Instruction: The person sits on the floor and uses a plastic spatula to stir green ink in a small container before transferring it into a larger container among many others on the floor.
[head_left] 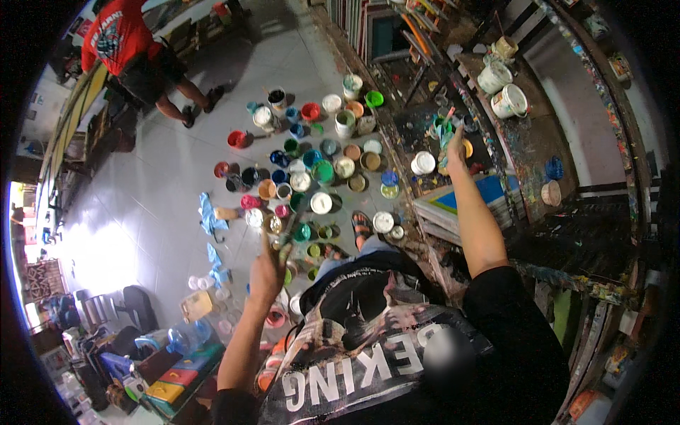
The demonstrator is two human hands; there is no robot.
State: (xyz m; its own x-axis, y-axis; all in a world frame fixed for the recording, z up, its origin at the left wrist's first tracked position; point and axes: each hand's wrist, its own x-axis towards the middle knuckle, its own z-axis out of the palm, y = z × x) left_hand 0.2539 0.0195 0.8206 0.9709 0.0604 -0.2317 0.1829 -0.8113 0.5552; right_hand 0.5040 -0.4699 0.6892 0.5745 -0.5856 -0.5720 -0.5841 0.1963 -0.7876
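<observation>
My left hand (266, 278) hovers over the near left part of a crowd of paint pots. Its index finger points forward, and a thin grey stick (291, 228), blurred, seems to run out from between finger and thumb. Below it lie a white-topped pot (253, 217) and a teal pot (302, 232). My right arm stretches to the paint-stained bench at the right. There my right hand (455, 150) is beside a paint-smeared blue-green item (444, 139) and a green cup (444, 125). Its fingers are mostly hidden, so I cannot tell whether it grips anything.
A white pot (423, 163) stands on the bench near stacked framed screens (471, 205). White buckets (509, 101) sit on the far right shelf. Blue gloves or rags (210, 214) lie on the tiled floor. A person in a red shirt (122, 35) stands at far left.
</observation>
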